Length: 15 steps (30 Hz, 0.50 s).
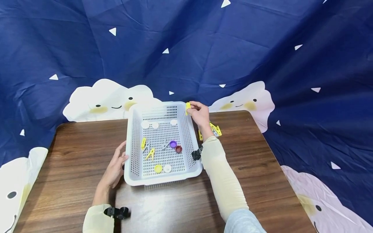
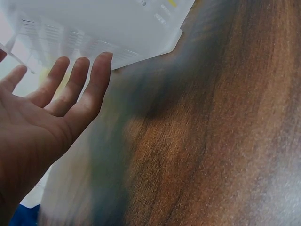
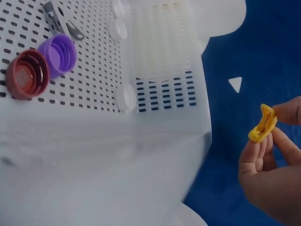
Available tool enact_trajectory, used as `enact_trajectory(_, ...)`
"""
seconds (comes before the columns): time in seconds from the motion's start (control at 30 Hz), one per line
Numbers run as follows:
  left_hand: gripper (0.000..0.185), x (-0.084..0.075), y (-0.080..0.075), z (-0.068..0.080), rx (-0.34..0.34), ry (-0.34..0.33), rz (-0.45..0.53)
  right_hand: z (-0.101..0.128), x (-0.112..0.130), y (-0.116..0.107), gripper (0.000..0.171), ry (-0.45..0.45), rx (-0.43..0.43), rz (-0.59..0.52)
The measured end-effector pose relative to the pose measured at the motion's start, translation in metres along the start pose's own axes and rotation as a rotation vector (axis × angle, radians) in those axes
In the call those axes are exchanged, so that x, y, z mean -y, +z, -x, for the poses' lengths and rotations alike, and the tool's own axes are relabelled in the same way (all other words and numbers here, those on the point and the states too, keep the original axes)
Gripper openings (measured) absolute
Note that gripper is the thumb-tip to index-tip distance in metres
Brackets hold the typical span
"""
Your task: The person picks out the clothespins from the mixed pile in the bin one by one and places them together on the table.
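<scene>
Right hand [image 1: 199, 116] pinches one yellow clip [image 1: 187, 108] by basket [image 1: 163, 180] far right corner. Left hand [image 1: 114, 166] grasps nothing, fingers loosely spread at basket's left side. Imo: light pinch, clip clear of basket rim, left palm steadying wall. Inside basket: two yellow pegs [image 1: 150, 154], two grey pegs [image 1: 165, 144], four white caps [image 1: 167, 168], one yellow cap [image 1: 158, 168], one purple cap [image 1: 173, 144], one dark red cap [image 1: 178, 149]. Spare pegs [image 1: 216, 130] right of basket, half hidden, can't count.
</scene>
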<state>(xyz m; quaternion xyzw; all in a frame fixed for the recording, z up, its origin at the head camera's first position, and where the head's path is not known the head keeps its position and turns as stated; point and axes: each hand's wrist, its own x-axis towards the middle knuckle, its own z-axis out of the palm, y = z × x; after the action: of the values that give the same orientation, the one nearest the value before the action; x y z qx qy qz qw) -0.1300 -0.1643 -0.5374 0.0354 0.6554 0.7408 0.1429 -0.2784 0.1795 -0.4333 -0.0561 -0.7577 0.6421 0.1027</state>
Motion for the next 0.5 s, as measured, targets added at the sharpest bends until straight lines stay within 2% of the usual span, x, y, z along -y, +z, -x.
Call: enact_trajectory(0.5,0.058,0.0,0.001,0.0,-0.002,-0.006,-0.012,-0.006,-0.001,-0.023,0.039,0.039,-0.047,0.025)
